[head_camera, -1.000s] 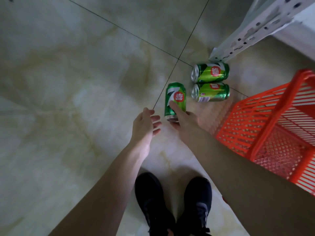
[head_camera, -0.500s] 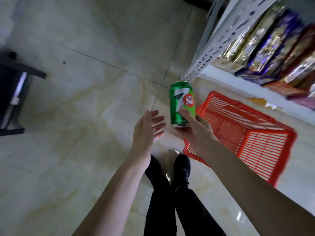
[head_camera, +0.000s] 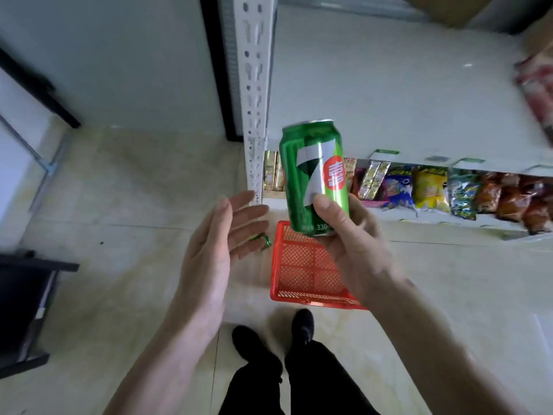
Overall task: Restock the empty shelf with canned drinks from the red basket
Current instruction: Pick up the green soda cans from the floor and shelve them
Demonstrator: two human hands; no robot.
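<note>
My right hand (head_camera: 350,244) grips a green drink can (head_camera: 312,172) upright by its lower part, thumb across the front. The can is held in front of the left end of a bare white shelf (head_camera: 389,85). My left hand (head_camera: 218,244) hovers just left of the can with its fingers straight, palm facing the can, holding nothing. The red basket (head_camera: 302,274) stands on the floor below my hands, partly hidden by my right wrist. A bit of another green can (head_camera: 263,239) on the floor shows behind my left fingers.
A white perforated shelf post (head_camera: 254,85) rises just left of the can. The lower shelf holds a row of snack packets (head_camera: 428,188). Red packets (head_camera: 535,85) lie at the bare shelf's right end. Dark furniture (head_camera: 27,310) stands at the left. My black shoes (head_camera: 275,339) are below.
My right hand has lifted the can from the floor up to shelf height. The view has tilted up from the floor to the shelves. My left hand stayed beside the can.
</note>
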